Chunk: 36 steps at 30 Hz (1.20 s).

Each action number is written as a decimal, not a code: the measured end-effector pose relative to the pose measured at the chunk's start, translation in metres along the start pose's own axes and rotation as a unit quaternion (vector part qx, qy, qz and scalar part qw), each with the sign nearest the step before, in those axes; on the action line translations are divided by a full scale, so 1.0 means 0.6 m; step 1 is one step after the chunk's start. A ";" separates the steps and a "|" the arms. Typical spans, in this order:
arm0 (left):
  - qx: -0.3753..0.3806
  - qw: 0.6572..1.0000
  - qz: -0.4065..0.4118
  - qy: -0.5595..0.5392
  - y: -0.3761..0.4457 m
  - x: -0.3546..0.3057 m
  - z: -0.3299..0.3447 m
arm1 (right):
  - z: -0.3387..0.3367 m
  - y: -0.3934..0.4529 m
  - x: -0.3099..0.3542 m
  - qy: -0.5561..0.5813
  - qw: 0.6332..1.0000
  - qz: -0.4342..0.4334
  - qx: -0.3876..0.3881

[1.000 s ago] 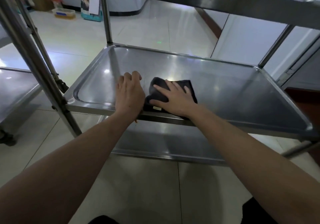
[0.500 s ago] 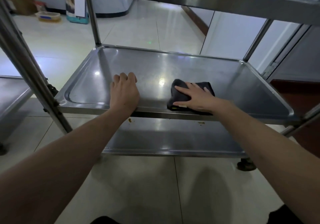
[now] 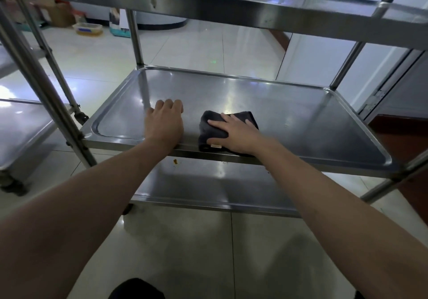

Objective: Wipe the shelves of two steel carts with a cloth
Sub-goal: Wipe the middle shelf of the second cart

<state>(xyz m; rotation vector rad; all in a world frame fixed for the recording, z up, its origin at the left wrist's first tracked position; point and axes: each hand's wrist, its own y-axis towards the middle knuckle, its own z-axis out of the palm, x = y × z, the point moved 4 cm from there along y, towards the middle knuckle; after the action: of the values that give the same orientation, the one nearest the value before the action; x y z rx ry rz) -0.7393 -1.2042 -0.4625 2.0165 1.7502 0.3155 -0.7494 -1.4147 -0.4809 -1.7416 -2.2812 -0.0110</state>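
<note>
- Head view: my right hand [image 3: 234, 134] presses flat, fingers spread, on the folded dark grey cloth [image 3: 209, 132] at the near edge of the middle stainless-steel cart shelf [image 3: 301, 122].
- My left hand [image 3: 165, 125] braces on that same near edge, fingers curled, holding nothing.
- Since half a second ago the cloth has slid back towards the left hand: I judge a return stroke, the shelf's right half and far edge remaining.
- Orange crumbs [image 3: 175, 161] dot the lower steel shelf [image 3: 208, 187].
</note>
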 end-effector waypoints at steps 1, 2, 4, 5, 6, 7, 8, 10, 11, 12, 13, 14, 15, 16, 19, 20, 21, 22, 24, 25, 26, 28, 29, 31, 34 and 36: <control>0.006 1.000 -0.003 -0.003 0.001 -0.007 -0.001 | -0.003 -0.010 -0.014 0.002 1.000 0.002 0.002; 0.011 1.000 -0.007 -0.013 0.004 -0.017 -0.001 | -0.006 -0.019 -0.029 0.004 1.000 0.006 0.005; 0.018 0.999 -0.013 -0.038 0.009 -0.053 0.001 | -0.016 -0.039 -0.061 0.007 1.000 0.014 0.010; 0.023 0.998 -0.014 -0.049 0.011 -0.077 0.004 | -0.021 -0.047 -0.076 0.007 1.000 0.015 0.011; 0.027 0.998 -0.014 -0.057 0.010 -0.104 0.009 | -0.025 -0.057 -0.091 0.008 1.000 0.014 0.011; 0.030 0.997 -0.011 -0.063 0.010 -0.131 0.016 | -0.028 -0.066 -0.105 0.008 1.000 0.013 0.011; 0.029 0.997 -0.007 -0.068 0.010 -0.158 0.024 | -0.030 -0.075 -0.121 0.008 1.000 0.013 0.012; 0.021 0.997 0.005 -0.077 0.014 -0.206 0.042 | -0.035 -0.092 -0.157 0.010 1.000 0.019 0.014; 0.016 0.997 0.005 -0.080 0.016 -0.225 0.050 | -0.037 -0.100 -0.178 0.010 1.000 0.023 0.011; 0.012 0.997 -0.002 -0.080 0.019 -0.239 0.058 | -0.040 -0.108 -0.199 0.007 1.000 0.025 0.006; 0.009 0.997 -0.012 -0.075 0.020 -0.248 0.066 | -0.042 -0.116 -0.218 -0.002 1.000 0.026 -0.002; 0.005 0.998 -0.021 -0.063 0.020 -0.253 0.073 | -0.043 -0.122 -0.234 -0.016 1.000 0.023 -0.011; -0.001 0.999 -0.028 -0.047 0.018 -0.256 0.080 | -0.042 -0.126 -0.245 -0.033 0.999 0.018 -0.019; -0.008 0.999 -0.033 -0.033 0.016 -0.257 0.085 | -0.040 -0.128 -0.253 -0.045 0.999 0.012 -0.026; -0.020 0.999 -0.038 -0.027 0.013 -0.258 0.093 | -0.020 -0.120 -0.249 -0.036 0.999 0.001 -0.020; -0.020 0.998 -0.043 -0.029 0.012 -0.257 0.093 | -0.011 -0.113 -0.241 -0.031 0.999 -0.001 -0.012; -0.021 0.998 -0.049 -0.030 0.011 -0.256 0.092 | -0.006 -0.100 -0.232 -0.034 0.999 -0.004 -0.008; -0.022 0.998 -0.051 -0.030 0.011 -0.255 0.092 | -0.005 -0.082 -0.223 -0.041 0.999 -0.010 -0.011; -0.011 0.998 -0.049 -0.032 0.010 -0.256 0.094 | -0.015 -0.040 -0.212 -0.048 0.999 -0.016 -0.018; -0.004 0.998 -0.048 -0.033 0.010 -0.257 0.094 | -0.022 -0.016 -0.211 -0.048 0.999 -0.014 -0.019; 0.000 0.998 -0.049 -0.031 0.011 -0.255 0.094 | -0.028 0.006 -0.215 -0.045 0.999 -0.007 -0.018; -0.001 0.998 -0.053 -0.033 0.013 -0.252 0.094 | -0.044 0.043 -0.242 -0.030 0.999 0.023 -0.019; -0.006 0.998 -0.055 -0.037 0.012 -0.250 0.094 | -0.053 0.056 -0.263 -0.021 0.999 0.044 -0.023; -0.019 0.998 -0.051 -0.036 0.013 -0.249 0.096 | -0.070 0.062 -0.315 -0.013 0.996 0.085 -0.033; -0.010 0.998 -0.054 -0.032 0.018 -0.249 0.102 | -0.077 0.021 -0.376 -0.005 0.992 0.125 -0.029; 0.000 0.998 -0.060 -0.033 0.019 -0.251 0.102 | -0.065 -0.028 -0.388 0.000 0.990 0.138 -0.020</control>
<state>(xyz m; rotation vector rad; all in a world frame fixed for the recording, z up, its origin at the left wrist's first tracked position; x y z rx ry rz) -0.7270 -1.3639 -0.4930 1.8900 1.8206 0.2087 -0.7010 -1.6462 -0.4912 -2.0604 -2.0331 -0.0025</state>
